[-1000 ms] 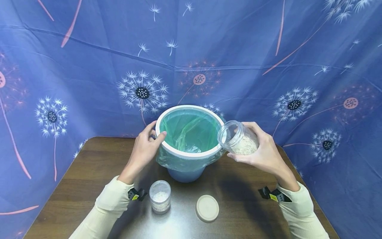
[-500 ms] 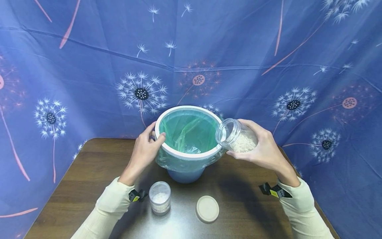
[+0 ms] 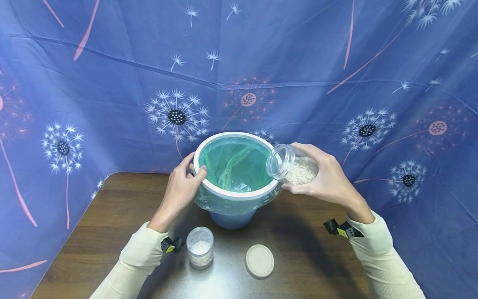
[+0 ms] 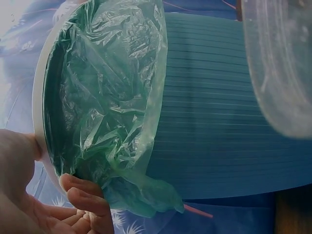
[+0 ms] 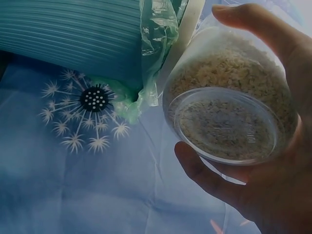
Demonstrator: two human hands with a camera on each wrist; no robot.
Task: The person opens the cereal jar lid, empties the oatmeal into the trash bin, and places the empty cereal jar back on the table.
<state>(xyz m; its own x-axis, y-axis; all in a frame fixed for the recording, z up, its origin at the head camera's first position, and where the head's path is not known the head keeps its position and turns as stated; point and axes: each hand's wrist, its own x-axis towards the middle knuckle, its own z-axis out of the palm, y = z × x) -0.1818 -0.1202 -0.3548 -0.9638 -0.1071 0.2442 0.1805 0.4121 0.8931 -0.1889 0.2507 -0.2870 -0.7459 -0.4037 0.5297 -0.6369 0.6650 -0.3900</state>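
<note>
Jar [image 3: 292, 165] has edged up and left over the last half second: mouth now overlaps the right side of the bin's [image 3: 232, 220] white rim [image 3: 235, 194], so I'd call it better lined up with the opening. Pale flakes [image 3: 302, 172] still inside. Right hand [image 3: 330, 178]: grip spread wide, curled round the tilted jar. Left hand [image 3: 181, 180] pinches the rim's left side.
</note>
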